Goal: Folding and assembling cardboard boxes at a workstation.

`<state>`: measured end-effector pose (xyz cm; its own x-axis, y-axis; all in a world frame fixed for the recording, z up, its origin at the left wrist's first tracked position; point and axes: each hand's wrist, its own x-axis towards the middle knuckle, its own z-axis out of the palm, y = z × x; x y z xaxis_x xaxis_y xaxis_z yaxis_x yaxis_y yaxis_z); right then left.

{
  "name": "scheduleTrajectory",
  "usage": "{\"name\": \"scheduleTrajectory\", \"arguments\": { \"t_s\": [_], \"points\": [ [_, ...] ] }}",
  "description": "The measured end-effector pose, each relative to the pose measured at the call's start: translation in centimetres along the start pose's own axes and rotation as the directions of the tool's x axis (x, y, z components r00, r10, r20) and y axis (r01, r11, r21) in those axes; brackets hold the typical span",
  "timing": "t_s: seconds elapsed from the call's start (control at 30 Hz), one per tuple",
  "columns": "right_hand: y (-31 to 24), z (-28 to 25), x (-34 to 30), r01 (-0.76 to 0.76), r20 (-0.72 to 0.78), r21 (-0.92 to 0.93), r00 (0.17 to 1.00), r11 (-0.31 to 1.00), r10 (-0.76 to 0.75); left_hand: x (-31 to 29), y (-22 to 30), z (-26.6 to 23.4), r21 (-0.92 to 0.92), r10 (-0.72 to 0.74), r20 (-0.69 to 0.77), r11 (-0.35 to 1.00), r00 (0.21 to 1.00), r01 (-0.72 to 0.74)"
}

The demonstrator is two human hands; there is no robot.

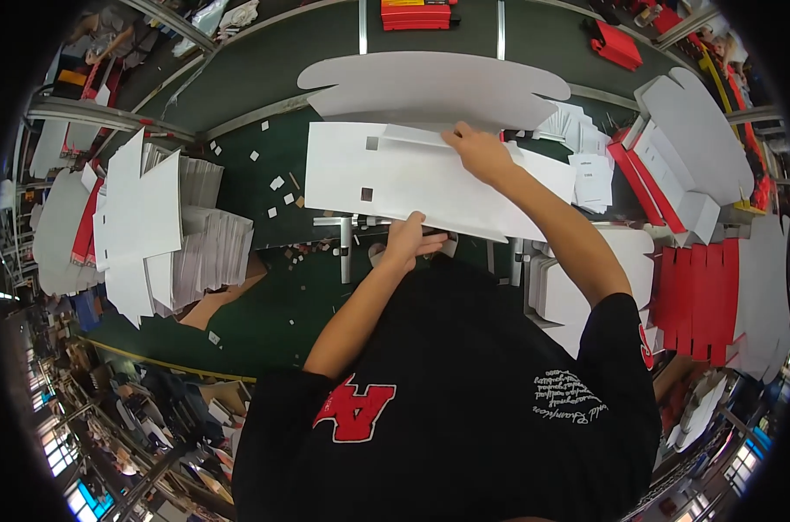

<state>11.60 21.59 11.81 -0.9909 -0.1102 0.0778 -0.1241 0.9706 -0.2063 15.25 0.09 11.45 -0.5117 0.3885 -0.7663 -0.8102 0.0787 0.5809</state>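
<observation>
A long white cardboard sheet [447, 178] with two small square holes near its left end lies before me over the bench edge. Its far edge is folded up as a narrow flap, and my right hand [482, 152] is closed on that flap with bent fingers. At the near edge, my left hand [405, 241] holds the sheet, thumb on top and fingers beneath. Behind it stands a larger white box lid with rounded ends [430, 83]. Its lower part is hidden by the sheet.
A stack of flat white cardboard [208, 248] stands at left. Red and white open boxes [664, 170] and red flat cartons [695, 291] are at right, near white paper leaflets [590, 178]. Red boxed devices [416, 15] sit on the far belt. Small white scraps [277, 183] lie about.
</observation>
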Motion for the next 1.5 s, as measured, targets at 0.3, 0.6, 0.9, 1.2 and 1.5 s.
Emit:
{"name": "scheduleTrajectory", "arguments": {
  "t_s": [0.3,0.6,0.9,1.2,1.5],
  "points": [
    [2.4,5.5,7.0,0.189,0.244,-0.132,0.958,0.973,-0.153,7.2,-0.6,0.2,-0.112,-0.009,-0.256,0.994,0.967,-0.021],
    [2.5,7.8,5.2,0.028,0.099,0.009,0.995,1.000,-0.029,9.2,-1.9,-0.2,-0.124,0.012,-0.321,0.991,0.947,-0.055],
    [1.7,10.6,5.1,0.008,0.043,0.007,0.999,1.000,-0.008,12.9,-1.2,-1.1,-0.216,-0.221,-0.246,0.962,0.944,0.169],
    [0.7,14.1,5.0,-0.040,-0.009,0.171,0.999,0.985,0.042,13.3,-0.6,-2.9,0.020,-0.144,-0.252,0.988,0.957,0.154],
    [2.0,13.0,6.4,-0.145,0.156,0.062,0.979,0.988,0.134,3.5,7.6,-1.9,0.955,0.926,0.056,-0.158,0.372,0.250]
  ]
}}
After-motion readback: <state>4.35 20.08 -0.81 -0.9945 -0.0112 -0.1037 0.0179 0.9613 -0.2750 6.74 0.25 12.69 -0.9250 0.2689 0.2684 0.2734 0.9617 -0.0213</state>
